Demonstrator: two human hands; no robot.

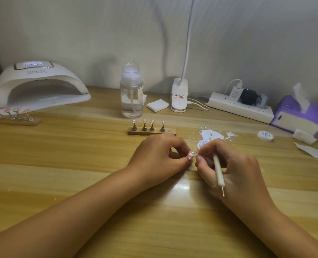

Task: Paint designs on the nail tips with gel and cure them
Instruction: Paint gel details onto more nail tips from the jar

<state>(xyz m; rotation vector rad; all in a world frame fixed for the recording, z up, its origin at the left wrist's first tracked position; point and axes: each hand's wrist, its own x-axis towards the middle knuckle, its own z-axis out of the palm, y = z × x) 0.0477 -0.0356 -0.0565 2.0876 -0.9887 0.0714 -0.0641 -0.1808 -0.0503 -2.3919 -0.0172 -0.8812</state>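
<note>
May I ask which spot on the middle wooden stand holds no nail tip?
The rightmost spot, a bare silver disc; the other four hold pink dotted nail tips.

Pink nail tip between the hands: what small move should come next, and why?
Probably the left hand should set the pink nail tip on the free spot at the right end of the wooden stand. The tip already bears white dots like the four tips on the stand. The right hand holds the dotting pen tucked back, both ends off the tip.
</note>
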